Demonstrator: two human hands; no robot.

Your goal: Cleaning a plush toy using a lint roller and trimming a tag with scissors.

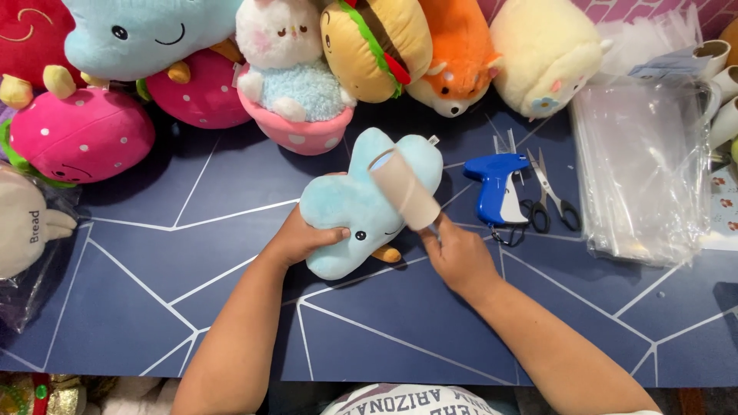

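Dark blue table [138, 307] with white lines lay under everything. At its middle, the left hand [300, 240] clasped a light-blue plush [354, 207]; the right hand [460, 255] gripped a lint roller [404, 188] pressed upon that plush. Steady, even strokes would probably clean best.

Illumination: bright, even, overhead; shadows soft. Motion blur on lint roller [405, 188] (moving). Glare on plastic bags [642, 173]. Focus otherwise sharp.
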